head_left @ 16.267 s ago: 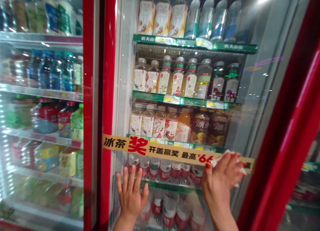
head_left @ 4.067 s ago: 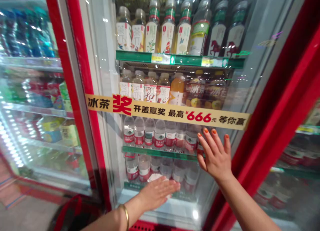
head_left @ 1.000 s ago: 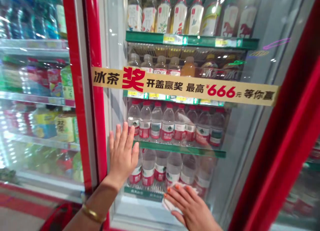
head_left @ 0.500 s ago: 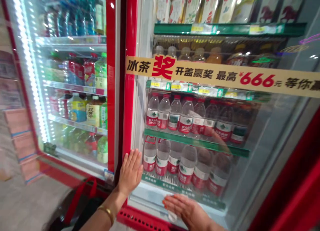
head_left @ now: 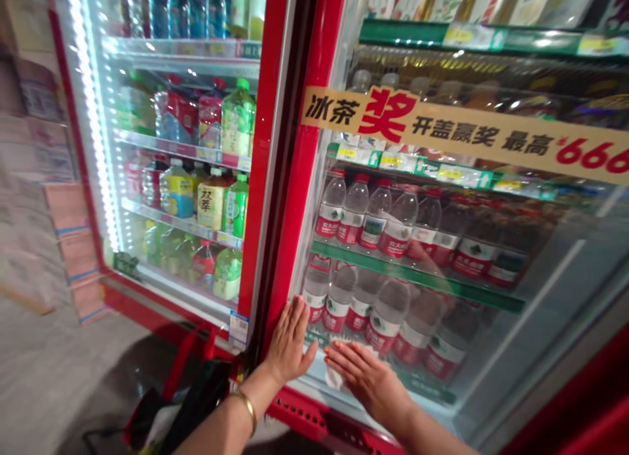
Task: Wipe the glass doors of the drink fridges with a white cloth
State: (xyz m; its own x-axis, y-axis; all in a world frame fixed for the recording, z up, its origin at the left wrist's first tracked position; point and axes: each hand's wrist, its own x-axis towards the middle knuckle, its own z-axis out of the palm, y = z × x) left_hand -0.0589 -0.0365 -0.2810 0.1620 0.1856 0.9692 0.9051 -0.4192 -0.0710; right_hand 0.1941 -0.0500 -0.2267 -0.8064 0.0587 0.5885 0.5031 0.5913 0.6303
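Note:
My left hand (head_left: 291,343) lies flat on the red frame of the glass fridge door (head_left: 314,173), near its lower left corner, fingers stretched out with nothing in them. To its right, my right hand (head_left: 361,373) presses with straight fingers against the lower glass. Under those fingers is a crumpled white cloth (head_left: 334,377), partly hidden; whether it is fabric or paper I cannot tell. Behind the glass stand rows of water bottles (head_left: 388,314) with red and white labels. A tan banner (head_left: 452,128) with large printed characters crosses the door higher up.
A second lit fridge (head_left: 272,147) with coloured drink bottles adjoins on the left. Below it, a dark bag with a red strap (head_left: 184,363) is on the floor close to my left forearm. Stacked pink boxes (head_left: 81,245) line the far left.
The view has swung left, so the door sits further right. My right hand has moved up the glass with the white cloth and is closer to my left hand, which stays on the frame.

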